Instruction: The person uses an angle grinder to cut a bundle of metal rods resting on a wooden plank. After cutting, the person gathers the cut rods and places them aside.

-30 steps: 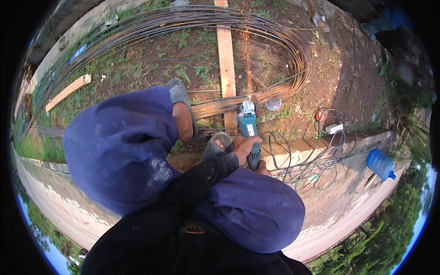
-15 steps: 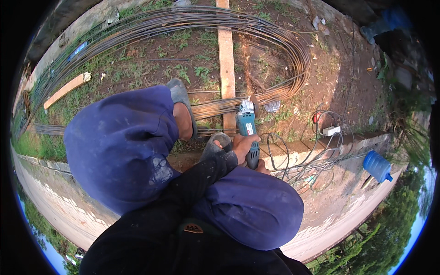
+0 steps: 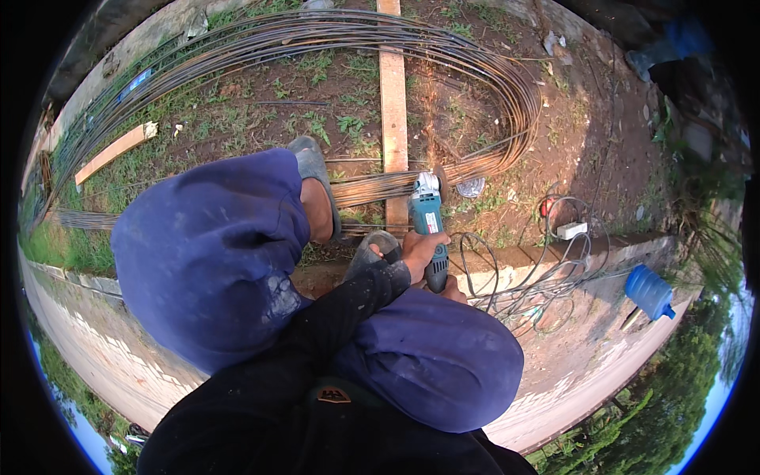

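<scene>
From here I see the left hand (image 3: 419, 253), fingers wrapped round the angle grinder (image 3: 425, 207), its white printed label (image 3: 431, 222) just ahead of them, but can't judge the half-hidden right hand (image 3: 454, 290) at its tail.

a teal angle grinder (image 3: 425, 220) with a silver head and dark, vented tail points away from the person, its brownish disc (image 3: 442, 184) on edge at the steel rods (image 3: 368, 188), orange sparks (image 3: 430, 119) streaking off beyond; the left hand (image 3: 419, 255) wraps its body, the right hand (image 3: 454, 290), mostly hidden, is at the tail; the rods, thin, rusty brown and grey, lie bundled in a long, bent loop
</scene>
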Tool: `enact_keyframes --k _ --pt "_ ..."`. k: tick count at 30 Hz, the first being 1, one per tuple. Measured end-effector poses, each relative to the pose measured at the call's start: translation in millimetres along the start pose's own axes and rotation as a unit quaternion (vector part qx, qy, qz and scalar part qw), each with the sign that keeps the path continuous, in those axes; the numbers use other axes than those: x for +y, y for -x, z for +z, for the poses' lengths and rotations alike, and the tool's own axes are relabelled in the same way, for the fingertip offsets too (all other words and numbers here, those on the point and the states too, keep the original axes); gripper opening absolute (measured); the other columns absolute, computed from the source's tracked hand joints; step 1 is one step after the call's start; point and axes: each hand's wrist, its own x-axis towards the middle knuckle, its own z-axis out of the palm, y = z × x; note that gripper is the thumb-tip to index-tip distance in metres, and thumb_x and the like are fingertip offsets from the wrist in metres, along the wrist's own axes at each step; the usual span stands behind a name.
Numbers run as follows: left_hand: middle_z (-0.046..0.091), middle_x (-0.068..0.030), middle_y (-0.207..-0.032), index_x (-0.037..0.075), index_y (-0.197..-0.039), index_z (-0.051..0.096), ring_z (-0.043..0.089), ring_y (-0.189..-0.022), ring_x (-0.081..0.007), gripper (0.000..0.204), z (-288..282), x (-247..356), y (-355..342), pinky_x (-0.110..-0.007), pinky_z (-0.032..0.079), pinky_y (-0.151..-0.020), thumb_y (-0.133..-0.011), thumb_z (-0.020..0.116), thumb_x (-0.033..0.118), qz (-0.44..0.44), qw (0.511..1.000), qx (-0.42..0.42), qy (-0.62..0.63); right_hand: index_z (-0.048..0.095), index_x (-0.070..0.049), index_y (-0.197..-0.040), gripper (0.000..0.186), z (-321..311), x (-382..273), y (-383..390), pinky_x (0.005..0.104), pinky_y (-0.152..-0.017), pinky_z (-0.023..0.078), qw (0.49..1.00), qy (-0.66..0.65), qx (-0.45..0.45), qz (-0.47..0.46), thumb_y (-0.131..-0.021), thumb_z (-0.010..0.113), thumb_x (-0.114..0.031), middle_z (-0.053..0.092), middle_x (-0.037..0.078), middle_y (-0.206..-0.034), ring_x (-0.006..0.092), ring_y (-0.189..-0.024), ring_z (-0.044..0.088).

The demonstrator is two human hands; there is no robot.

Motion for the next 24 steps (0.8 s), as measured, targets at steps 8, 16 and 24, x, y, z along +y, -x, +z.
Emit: enact_keyframes --k 8,16,24 --pt "0.06 -0.0059 -0.072 0.001 -0.083 0.064 0.059 -0.063 -0.0176 0.021 0 -1 -3 -0.035 0.045 -0.059 -0.074 0.074 0.017 0.001 1.0 -0.005 0.005 0.056 -0.006 -0.107 0.044 1 -4 -2 0.0518 -0.08 0.052 1.0 0.009 0.016 -0.001 -0.079 0.071 -0.036 0.07 0.024 -0.086 0.0427 -0.088 0.069" --pt "0.059 -0.0059 -0.074 0.003 -0.082 0.061 0.057 -0.064 -0.0175 0.02 2 4 -2 -0.036 0.045 -0.06 -0.074 0.074 0.016 0.02 1.0 -0.01 0.018 0.056 -0.005 -0.104 0.044 -1 -3 -3 0.0523 -0.078 0.052 1.0 -0.003 0.014 -0.025 -0.078 0.073 -0.035 0.069 0.025 -0.083 0.044 -0.084 0.068" --pt "0.057 -0.0063 -0.072 0.002 -0.083 0.06 0.058 -0.063 -0.0185 0.02 2 9 -9 -0.037 0.046 -0.059 -0.074 0.074 0.015 0.025 1.0 0.007 0.016 0.055 -0.006 -0.105 0.045 -5 -9 -8 0.0518 -0.076 0.052 0.999 0.018 0.015 -0.042 -0.076 0.075 -0.035 0.069 0.025 -0.082 0.0434 -0.081 0.068"
